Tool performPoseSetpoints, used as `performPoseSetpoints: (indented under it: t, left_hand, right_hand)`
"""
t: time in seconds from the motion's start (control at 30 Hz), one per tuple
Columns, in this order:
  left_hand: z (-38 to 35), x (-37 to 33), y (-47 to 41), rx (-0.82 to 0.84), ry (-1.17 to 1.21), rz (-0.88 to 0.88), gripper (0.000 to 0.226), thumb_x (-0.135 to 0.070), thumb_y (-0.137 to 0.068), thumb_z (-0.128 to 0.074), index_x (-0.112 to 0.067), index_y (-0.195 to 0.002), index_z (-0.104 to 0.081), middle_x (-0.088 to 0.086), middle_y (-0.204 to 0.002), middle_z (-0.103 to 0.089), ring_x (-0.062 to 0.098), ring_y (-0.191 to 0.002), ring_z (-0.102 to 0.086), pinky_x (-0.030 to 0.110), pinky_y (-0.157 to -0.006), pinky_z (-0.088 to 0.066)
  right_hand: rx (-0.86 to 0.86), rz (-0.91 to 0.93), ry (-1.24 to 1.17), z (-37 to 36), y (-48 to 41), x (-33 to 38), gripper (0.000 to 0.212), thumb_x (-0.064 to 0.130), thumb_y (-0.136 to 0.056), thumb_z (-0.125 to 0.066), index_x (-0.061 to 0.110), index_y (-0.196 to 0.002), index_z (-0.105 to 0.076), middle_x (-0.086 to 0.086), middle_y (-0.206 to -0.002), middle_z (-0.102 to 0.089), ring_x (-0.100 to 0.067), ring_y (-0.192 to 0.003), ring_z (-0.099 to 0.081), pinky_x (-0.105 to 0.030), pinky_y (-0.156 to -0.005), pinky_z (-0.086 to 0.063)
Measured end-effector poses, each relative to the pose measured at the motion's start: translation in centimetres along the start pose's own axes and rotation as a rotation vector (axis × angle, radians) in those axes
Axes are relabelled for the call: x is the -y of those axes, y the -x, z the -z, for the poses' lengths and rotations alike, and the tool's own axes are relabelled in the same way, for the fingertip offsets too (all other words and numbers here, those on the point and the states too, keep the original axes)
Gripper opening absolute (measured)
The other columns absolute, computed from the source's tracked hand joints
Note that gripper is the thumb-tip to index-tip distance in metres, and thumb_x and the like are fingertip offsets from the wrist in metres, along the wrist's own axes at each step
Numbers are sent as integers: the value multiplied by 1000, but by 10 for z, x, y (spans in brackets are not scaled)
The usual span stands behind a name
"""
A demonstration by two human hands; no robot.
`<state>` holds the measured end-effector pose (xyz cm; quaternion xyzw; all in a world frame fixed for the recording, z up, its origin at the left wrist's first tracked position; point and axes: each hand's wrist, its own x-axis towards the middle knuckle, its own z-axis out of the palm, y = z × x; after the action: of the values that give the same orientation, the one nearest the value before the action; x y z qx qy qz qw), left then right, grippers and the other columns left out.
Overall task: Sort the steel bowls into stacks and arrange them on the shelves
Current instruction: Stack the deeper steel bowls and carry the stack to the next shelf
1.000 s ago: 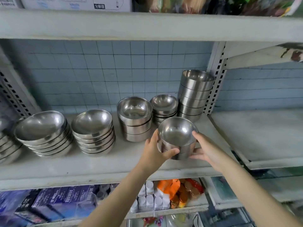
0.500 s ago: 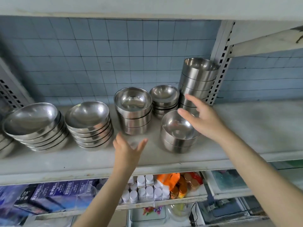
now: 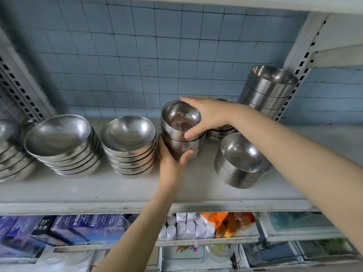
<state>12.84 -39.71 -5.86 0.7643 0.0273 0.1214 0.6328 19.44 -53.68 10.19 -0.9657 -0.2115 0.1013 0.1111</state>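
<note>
Both hands clamp the middle bowl stack (image 3: 181, 132) mid-shelf (image 3: 117, 189): left hand (image 3: 170, 160) grip on base, right hand (image 3: 206, 114) grip on top bowl's rim.

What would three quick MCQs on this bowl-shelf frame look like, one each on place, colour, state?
1. Where is the tall stack?
A. left end of the shelf
B. by the right upright
C. lower shelf

2. What colour are the wall tiles?
A. blue
B. red
C. yellow

3. What are the hands doing?
A. hanging free
B. both on the middle stack
C. each on a separate stack

Key: 1 B, it stands against the slotted post. 2 A, pale blue grid behind the bowls. 3 B, left hand grips the middle stack low, right hand grips its top bowl.
</note>
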Motion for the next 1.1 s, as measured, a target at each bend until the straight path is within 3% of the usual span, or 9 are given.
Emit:
performPoseSetpoints:
  t: [0.07, 0.23, 0.33, 0.43, 0.5, 0.77, 0.87, 0.97, 1.1]
  left_hand:
    - [0, 2, -1, -5, 1, -28, 96, -22, -80, -78, -12, -153, -16, -4, -149, -36, 1, -132, -33, 2, -102, -23]
    - [3, 1, 0, 8, 5, -29, 92, -22, -78, -80, -12, -149, -23, -1, -143, -47, 4, -128, -45, 34, -112, -35]
    - [6, 3, 3, 38, 1, -32, 90, -19, -77, -81, -9, -148, -26, 2, -139, -52, -9, -112, -52, 36, -108, -39]
    - [8, 8, 3, 45, -40, -34, 97, -34, -74, -81, -13, -149, -22, 5, -145, -47, 12, -131, -47, 44, -110, -39]
    - [9, 8, 4, 46, -52, -29, 102, -47, -71, -79, -17, -150, -20, 4, -149, -43, 20, -137, -42, 47, -111, -37]
    - [7, 8, 6, 59, -57, -51, 115, -59, -69, -72, -14, -155, -11, 4, -159, -25, 17, -146, -24, 43, -119, -25]
    - [7, 10, 5, 75, -26, -37, 110, -46, -74, -78, -16, -155, -10, 2, -159, -25, 14, -146, -26, 42, -120, -24]
    - [7, 10, 5, 74, 21, -31, 107, -53, -68, -76, -22, -152, -17, -3, -154, -34, 8, -140, -35, 37, -118, -29]
    - [8, 11, 4, 73, 49, -23, 105, -53, -69, -76, -24, -151, -18, -5, -153, -35, 6, -140, -35, 38, -118, -30]
  right_hand:
    - [28, -15, 9, 2, -2, -1, 127, 64, -64, -82, 36, -159, -3, 7, -166, -16, -17, -152, -17, -37, -121, -22]
    - [93, -24, 22, 6, -5, 0, 127, 59, -66, -84, 37, -159, 0, 8, -166, -18, -15, -151, -22, -34, -121, -24]
    - [116, -16, 65, 8, -6, 0, 129, 63, -60, -83, 41, -157, -2, 8, -166, -15, -16, -151, -18, -38, -122, -22]
    - [149, -28, 112, 5, -4, -2, 131, 75, -48, -72, 48, -155, -1, 9, -165, -15, -23, -152, -15, -46, -122, -20]
    - [160, -15, 82, 4, -3, -1, 127, 71, -54, -74, 48, -155, 1, 11, -166, -15, -24, -152, -13, -45, -122, -19]
    - [44, -116, -179, 4, 73, -25, 127, 66, -63, -80, 50, -154, 8, 18, -166, -6, -4, -152, -5, -27, -119, -13]
    - [91, -259, -118, -15, 117, -49, 130, 77, -57, -74, 51, -154, 9, 15, -166, -1, -10, -153, 4, -36, -123, -10]
    - [167, -324, -121, -38, 134, -67, 143, 94, -39, -65, 53, -151, 13, 19, -165, 6, -13, -154, 5, -43, -125, -12]
    - [52, -290, -170, -53, 131, -74, 138, 86, -41, -72, 53, -152, 1, 21, -165, -2, -18, -154, -3, -45, -123, -19]
